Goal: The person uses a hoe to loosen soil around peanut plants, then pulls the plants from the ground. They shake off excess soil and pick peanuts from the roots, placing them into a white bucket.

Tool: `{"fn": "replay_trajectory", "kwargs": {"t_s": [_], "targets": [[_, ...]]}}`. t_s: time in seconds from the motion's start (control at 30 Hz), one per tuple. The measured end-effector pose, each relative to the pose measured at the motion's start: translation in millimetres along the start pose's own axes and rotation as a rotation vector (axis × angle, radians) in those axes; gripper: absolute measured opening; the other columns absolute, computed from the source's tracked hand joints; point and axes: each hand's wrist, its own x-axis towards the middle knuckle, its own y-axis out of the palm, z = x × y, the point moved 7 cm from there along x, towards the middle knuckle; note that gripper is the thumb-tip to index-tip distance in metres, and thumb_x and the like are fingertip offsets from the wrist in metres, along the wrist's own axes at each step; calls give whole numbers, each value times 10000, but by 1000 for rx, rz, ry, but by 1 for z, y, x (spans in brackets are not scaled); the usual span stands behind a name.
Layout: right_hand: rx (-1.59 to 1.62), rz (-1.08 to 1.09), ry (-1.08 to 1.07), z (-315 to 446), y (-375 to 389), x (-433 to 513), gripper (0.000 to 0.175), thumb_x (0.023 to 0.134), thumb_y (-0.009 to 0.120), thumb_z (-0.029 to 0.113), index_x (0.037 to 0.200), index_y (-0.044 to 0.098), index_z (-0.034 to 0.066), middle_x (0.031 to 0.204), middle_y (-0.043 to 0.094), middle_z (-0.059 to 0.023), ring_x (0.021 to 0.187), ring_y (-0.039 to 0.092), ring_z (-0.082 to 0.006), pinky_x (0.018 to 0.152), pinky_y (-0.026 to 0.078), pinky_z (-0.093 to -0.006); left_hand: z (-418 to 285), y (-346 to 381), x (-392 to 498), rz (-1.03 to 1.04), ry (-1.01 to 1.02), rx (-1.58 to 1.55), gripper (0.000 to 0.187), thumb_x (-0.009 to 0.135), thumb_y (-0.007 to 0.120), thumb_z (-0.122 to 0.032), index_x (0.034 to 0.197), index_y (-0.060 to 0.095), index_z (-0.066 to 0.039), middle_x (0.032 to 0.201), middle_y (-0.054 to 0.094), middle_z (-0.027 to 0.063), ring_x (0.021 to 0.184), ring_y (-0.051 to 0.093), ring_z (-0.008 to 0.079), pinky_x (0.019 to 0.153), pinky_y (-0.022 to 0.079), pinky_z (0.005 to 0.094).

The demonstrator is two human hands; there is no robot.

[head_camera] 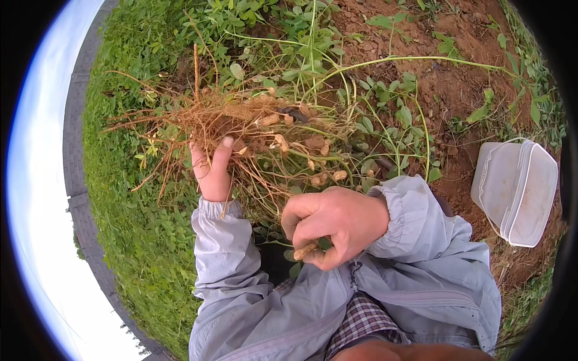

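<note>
My left hand (214, 169) grips an uprooted peanut plant by its tangled brown roots (194, 119), thumb on top and most fingers hidden beneath. Several tan peanut pods (281, 143) hang among the roots and stems, with bits of reddish soil clinging to them. Closer to my body, my right hand (338, 225) pinches a single peanut pod (305, 251) between thumb and curled fingers. That pod is apart from the root mass. The plant's green stems and leaves spread away to the right, beyond the roots.
A whitish translucent plastic container (515, 192) with a thin handle lies on the reddish soil (415, 27) at right. Dense green plants (140, 252) cover the left side, bordered by a grey block wall (79, 135). Long vines (424, 57) trail across the soil.
</note>
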Motion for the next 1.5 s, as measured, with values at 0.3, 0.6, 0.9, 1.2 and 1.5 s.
{"fn": "replay_trajectory", "kwargs": {"t_s": [0.3,0.6,0.9,1.2,1.5], "targets": [[-214,-483,269,-50,-81,-14,210,800,565,90,1000,613,49,813,571,-71,744,565,-187,673,461,-285,-7,20,-23,23,94,169,714,763,679,8,1363,292,-8,1236,487,102,1076,494,179,940,400,310],[-657,-553,229,-61,-88,-9,270,695,733,250,860,621,69,807,569,-108,723,572,-288,630,470,-366,10,21,-35,149,114,293,750,725,738,-51,1322,292,24,1221,504,118,1098,495,206,945,397,329],[-51,-392,449,-80,-84,-21,233,666,701,125,821,557,27,734,477,-19,634,446,-95,549,390,-252,2,33,-19,132,79,151,753,748,697,21,1366,268,-17,1242,489,101,1090,499,183,952,402,323],[-469,-410,292,-72,-89,-21,298,752,671,293,845,569,29,809,566,-133,742,563,-308,641,448,-385,5,48,-19,229,123,268,715,763,698,-5,1345,283,-9,1221,507,99,1078,506,182,945,400,319],[-140,-327,380,-84,-99,-31,319,847,598,344,839,625,27,691,553,-103,644,546,-215,615,437,-316,5,46,-5,176,81,169,701,731,717,10,1318,335,-4,1203,521,98,1072,518,192,922,423,323]]}}
